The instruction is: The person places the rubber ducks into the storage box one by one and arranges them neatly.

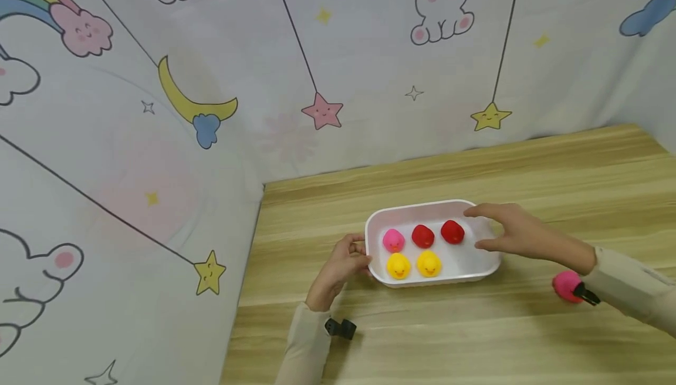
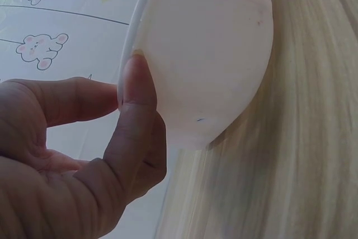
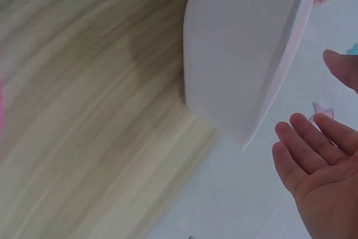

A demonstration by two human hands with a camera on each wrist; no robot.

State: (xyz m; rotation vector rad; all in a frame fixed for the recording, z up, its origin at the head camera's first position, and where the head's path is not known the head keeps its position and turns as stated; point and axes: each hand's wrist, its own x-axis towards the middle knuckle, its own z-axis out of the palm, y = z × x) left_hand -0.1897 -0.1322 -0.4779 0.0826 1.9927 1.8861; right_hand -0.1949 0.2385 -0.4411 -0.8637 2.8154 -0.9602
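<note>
A white oval-cornered plastic tub (image 1: 477, 263) stands on the wooden table. Inside it lie a pink toy duck (image 1: 393, 240), two red ducks (image 1: 452, 232) and two yellow ducks (image 1: 398, 266). My left hand (image 1: 343, 267) pinches the tub's left rim; in the left wrist view, the thumb (image 2: 140, 79) and a finger lie on either side of the edge. Over the tub's right end, my right hand (image 1: 509, 231) is spread with thumb and fingers apart, holding nothing. The right wrist view shows its palm (image 3: 330, 177) beside the tub's rim.
Another pink toy duck (image 1: 566, 286) sits on the table at the right, partly covered by the right wrist's black camera (image 1: 586, 294). A white curtain (image 1: 369, 68) printed with rabbits and stars hangs behind and left of the wooden table (image 1: 422, 338).
</note>
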